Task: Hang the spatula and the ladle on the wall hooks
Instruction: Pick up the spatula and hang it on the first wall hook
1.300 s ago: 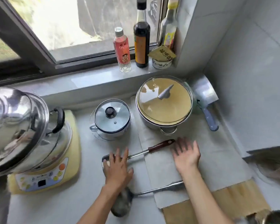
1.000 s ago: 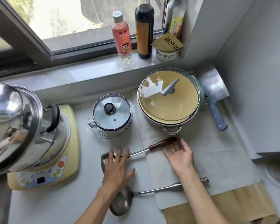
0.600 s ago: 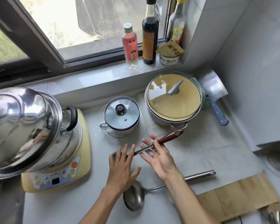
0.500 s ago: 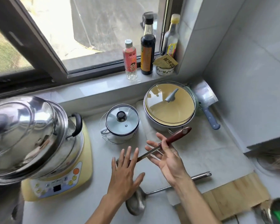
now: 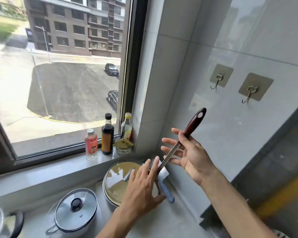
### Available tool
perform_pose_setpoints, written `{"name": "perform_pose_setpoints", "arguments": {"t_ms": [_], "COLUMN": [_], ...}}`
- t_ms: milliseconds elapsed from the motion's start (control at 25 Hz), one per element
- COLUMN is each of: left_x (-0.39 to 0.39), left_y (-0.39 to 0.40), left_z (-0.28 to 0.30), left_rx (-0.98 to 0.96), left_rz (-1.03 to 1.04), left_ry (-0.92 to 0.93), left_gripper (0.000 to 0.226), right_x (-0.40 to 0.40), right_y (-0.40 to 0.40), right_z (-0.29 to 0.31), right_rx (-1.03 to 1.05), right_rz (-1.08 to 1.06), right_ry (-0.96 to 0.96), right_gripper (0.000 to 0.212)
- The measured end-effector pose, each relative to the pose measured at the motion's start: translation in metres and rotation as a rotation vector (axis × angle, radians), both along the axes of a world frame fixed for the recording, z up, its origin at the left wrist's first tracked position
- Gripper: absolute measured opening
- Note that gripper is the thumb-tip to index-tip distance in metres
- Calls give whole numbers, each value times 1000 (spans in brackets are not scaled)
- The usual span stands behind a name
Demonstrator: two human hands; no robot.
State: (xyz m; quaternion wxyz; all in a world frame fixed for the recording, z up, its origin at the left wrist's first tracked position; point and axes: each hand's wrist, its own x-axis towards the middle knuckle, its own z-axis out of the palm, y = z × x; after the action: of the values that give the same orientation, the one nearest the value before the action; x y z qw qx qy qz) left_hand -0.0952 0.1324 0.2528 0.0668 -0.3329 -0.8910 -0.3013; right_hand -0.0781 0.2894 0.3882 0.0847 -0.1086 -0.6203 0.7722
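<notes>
My right hand pinches the spatula where its dark red wooden handle meets the metal shaft; the other fingers are spread. The spatula is tilted, handle end with its hanging hole up and to the right, toward the tiled wall. Its blade end is hidden behind my left hand, which is flat with fingers apart over the big pot; I cannot tell if it touches the blade. Two metal hooks on adhesive pads, a left hook and a right hook, sit bare on the wall above the handle. The ladle is out of view.
A large pot with a glass lid and a small lidded pot stand on the counter. A cleaver with a blue handle leans in the corner. Three bottles and a small bowl line the window sill.
My right hand has lifted the spatula off the counter and swung its handle up toward the wall. The view has risen, showing the hooks and dropping the ladle out of frame.
</notes>
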Motion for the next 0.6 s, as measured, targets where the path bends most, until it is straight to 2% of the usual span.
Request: {"name": "perform_pose_setpoints", "arguments": {"t_ms": [120,240,600], "left_x": [-28,-53,-108], "left_y": [43,74,137], "left_z": [38,56,46], "left_rx": [48,76,55], "left_rz": [-35,-34,-49], "left_ry": [12,3,-92], "left_gripper": [116,117,116], "right_x": [-26,-54,-118], "right_y": [34,60,127], "right_z": [43,61,50], "right_rx": [79,126,136], "right_rz": [-17,-9,-60], "right_ry": [-4,-6,-86], "right_gripper": [29,28,25]}}
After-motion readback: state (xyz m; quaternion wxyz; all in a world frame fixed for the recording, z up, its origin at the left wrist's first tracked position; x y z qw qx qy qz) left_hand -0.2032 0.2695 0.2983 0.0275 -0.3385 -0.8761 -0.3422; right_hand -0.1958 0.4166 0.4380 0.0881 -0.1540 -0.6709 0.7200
